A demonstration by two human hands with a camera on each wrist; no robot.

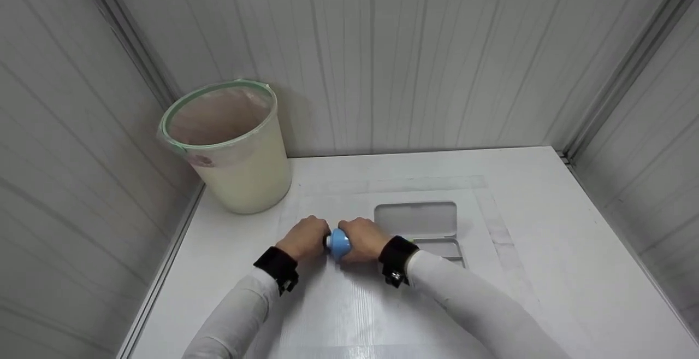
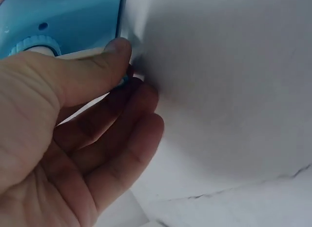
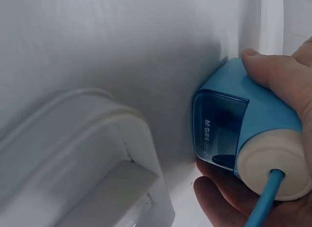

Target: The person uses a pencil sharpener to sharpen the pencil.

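A blue hand-crank pencil sharpener is held between both hands over the white table. My right hand grips its body, thumb along one side and fingers beneath. A blue pencil sticks out of the round cream front, beside the dark see-through shavings drawer. On the opposite side, my left hand pinches the crank handle between thumb and fingers. The pale crank arm shows next to the thumb in the left wrist view; the fingers mostly hide the knob.
An open grey-white pencil case lies just right of the hands, partly covered by the right wrist. A cream bin with a green rim and a clear liner stands at the back left. Grey panel walls surround the table.
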